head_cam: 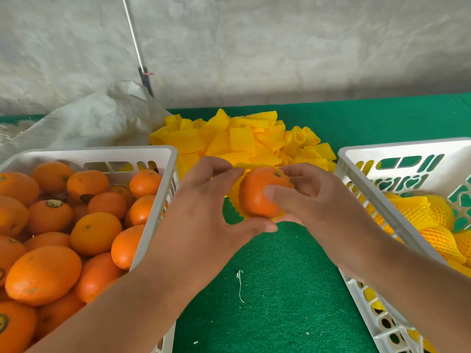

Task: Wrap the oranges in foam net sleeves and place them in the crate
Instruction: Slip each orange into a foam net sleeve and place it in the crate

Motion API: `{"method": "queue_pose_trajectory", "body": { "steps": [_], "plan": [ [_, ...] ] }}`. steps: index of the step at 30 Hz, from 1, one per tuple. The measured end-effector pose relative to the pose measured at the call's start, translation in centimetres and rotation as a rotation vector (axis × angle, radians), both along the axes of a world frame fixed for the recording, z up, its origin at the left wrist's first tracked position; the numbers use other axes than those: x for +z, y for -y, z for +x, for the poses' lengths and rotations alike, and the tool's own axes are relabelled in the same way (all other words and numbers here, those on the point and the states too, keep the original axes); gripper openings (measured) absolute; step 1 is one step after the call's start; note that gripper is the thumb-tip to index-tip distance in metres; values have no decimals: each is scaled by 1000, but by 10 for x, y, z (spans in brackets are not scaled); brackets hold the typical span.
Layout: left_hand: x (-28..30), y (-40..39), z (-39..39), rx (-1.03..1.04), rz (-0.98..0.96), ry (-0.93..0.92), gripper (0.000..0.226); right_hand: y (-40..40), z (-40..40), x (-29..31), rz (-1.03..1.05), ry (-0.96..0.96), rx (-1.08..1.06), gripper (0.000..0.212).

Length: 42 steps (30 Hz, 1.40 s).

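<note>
The round orange fruit in hand (257,193) is held above the green felt table cover (280,289), and a yellow foam net sleeve (233,197) sits only partly over it: the net shows at the left side and under the fruit, while the top and the front of the fruit are bare. The right hand (313,197) grasps this orange, with the thumb across its front and the fingers behind. The left hand (204,207) pinches the edge of the sleeve, thumb below and fingers above, so I judge the wrapping of this fruit is in the middle and not finished. Behind the orange lies a heap of unused yellow foam sleeves (242,138). To the right of the orange stands the white plastic crate with cut-out walls (397,149), where several already wrapped oranges (433,225) lie; this part is done. To the left of the orange, another white plastic crate (158,159) is nearly full of bare oranges (76,225), so much work remains. Farther behind on the left lies a grey woven sack (96,121).
</note>
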<state>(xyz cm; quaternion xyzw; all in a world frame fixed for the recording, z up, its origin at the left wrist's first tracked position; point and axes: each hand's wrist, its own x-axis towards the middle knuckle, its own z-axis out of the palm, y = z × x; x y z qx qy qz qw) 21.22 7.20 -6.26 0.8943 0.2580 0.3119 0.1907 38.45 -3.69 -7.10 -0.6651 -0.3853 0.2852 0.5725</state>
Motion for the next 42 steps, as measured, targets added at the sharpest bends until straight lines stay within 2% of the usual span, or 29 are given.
{"method": "queue_pose_trajectory", "body": {
  "steps": [4, 6, 9, 12, 14, 18, 20, 25, 29, 31, 34, 37, 40, 42],
  "plan": [
    [5, -3, -2, -18, 85, -312, 95, -1, 6, 1, 33, -140, -21, 47],
    [3, -2, -1, 2, 80, -369, 83, -2, 9, 1, 38, -169, -8, 41],
    [1, 1, 0, 8, 60, -272, 52, -3, 10, -1, 20, -112, -17, 46],
    [-1, 4, 0, 15, 55, -133, 26, -1, 7, -3, -40, 83, -42, 57],
    [-2, 4, 0, 32, 87, -52, 21, 0, 4, -3, -91, 197, -35, 60],
    [0, 7, 0, -16, 188, 70, 16, 1, 6, -6, -116, 243, -54, 61],
    [1, 10, 0, -65, 220, 70, 18, 1, 5, -6, -130, 283, -60, 64],
    [-2, 11, -1, -199, 281, 18, 15, 2, 2, -3, -72, 280, -46, 34],
    [-2, 15, -3, -227, 171, 54, 16, 2, 8, -4, -69, 244, -93, 42],
    [-4, 14, -2, -131, 86, 85, 23, 2, 8, -4, -60, 220, -76, 43],
    [-8, 6, -1, 3, 154, -16, 67, 3, 7, -3, -61, 197, 12, 47],
    [-11, -1, -2, 24, 234, -186, 105, 4, 6, 0, -98, 242, 80, 52],
    [-17, -1, 0, -61, 154, -293, 123, 4, 4, 1, -47, 164, 139, 45],
    [-22, -1, 1, -93, 90, -277, 122, 4, 1, 0, -56, 101, 163, 50]
  ]
}}
